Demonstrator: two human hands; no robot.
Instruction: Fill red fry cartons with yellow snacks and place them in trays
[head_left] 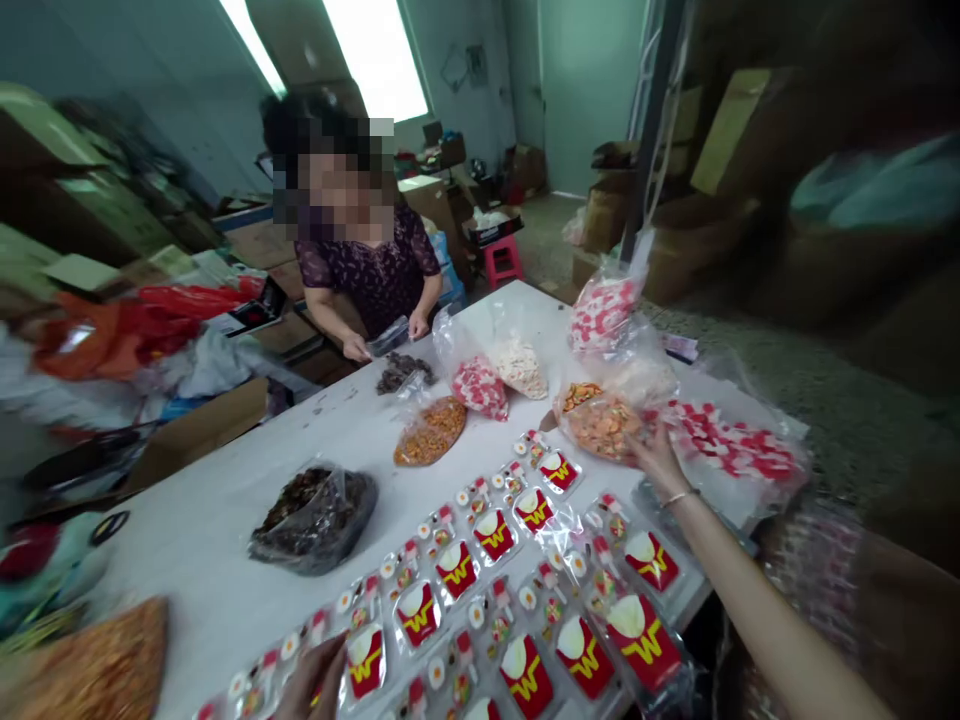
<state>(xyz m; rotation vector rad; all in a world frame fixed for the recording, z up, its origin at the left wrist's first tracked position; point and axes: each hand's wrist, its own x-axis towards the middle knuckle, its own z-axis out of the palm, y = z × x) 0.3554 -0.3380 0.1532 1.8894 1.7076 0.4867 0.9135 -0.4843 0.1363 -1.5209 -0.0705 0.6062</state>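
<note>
Where a clear bag (pixel 596 440) holds orange pieces (pixel 583 397), the right hand (pixel 658 458) touches it; I cannot tell its grip.

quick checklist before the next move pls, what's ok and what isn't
1. Right hand at the bag of orange pieces: ok, fingers at its edge.
2. Right hand's grip on a piece: cannot tell.
3. Left hand clear of the red packets: not ok, it is among them.
4. Packets laid out in rows: ok.
5. Co-worker's hands away from the packets: ok, across the table.
</note>
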